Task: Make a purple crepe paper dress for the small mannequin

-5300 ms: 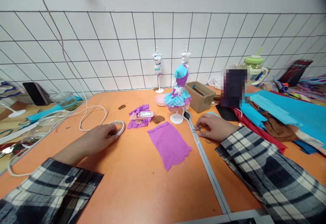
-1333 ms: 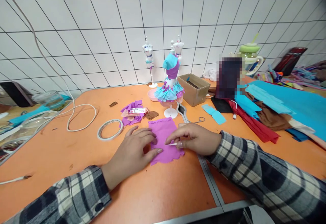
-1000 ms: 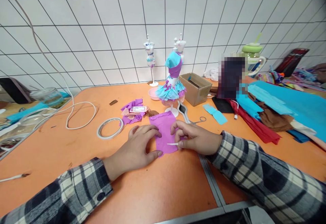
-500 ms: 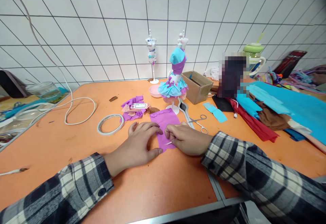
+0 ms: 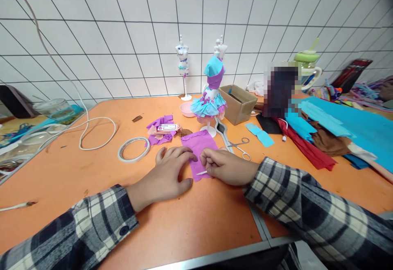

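A purple rectangle of crepe-like material [image 5: 201, 142] lies flat on the orange table, its far edge ruffled or folded over. My left hand [image 5: 166, 173] rests at its left side with the fingers spread, the fingertips touching its edge. In my right hand [image 5: 229, 166], closed over the right part of the piece, is a thin white pointed stick [image 5: 201, 173]. Its tip points left, low over the purple surface near the close edge; whether it touches cannot be made out. Just beyond my right hand lie scissors [image 5: 244, 152] and grey-handled tweezers or tongs [image 5: 221, 130].
A small dress form [image 5: 215, 79] in blue and purple stands behind the piece, a patterned one [image 5: 182, 59] to its left. Around them are a tape roll [image 5: 134, 158], purple scraps [image 5: 162, 139], a cardboard box [image 5: 241, 108], a blue scrap [image 5: 260, 135] and a white cable [image 5: 95, 148].
My right hand has shifted slightly, and more of the white stick shows to its left. My left thumb has drawn back a little from the purple piece's close corner.
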A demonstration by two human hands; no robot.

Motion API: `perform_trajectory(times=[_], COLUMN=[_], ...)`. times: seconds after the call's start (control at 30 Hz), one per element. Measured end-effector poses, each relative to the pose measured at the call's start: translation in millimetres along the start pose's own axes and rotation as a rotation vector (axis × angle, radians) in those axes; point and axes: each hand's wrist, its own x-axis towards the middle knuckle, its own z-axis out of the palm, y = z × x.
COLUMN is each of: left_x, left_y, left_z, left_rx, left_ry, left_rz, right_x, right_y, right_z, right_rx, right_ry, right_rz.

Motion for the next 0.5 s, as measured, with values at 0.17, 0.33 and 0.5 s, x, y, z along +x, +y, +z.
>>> perform_trajectory(times=[0.17,0.33,0.5], left_x=[3.5,4.6,5.8], left_y=[2.2,3.3,3.3], left_z=[0.3,8.5,12.6], left_rx=[-0.02,-0.005,0.026], left_ry=[0.011,0.085,0.109], left_rz=[-0.027,-0.042,-0.049], right_x=[1.2,2.3,0.1], right_y=[-0.5,-2.6,-8.4], right_z=[8.6,9.1,10.7], right_rx=[-0.15,-0.185,-0.248], right_ry=[0.026,0.0,0.007], right_rz=[0.041,0.083,0.08])
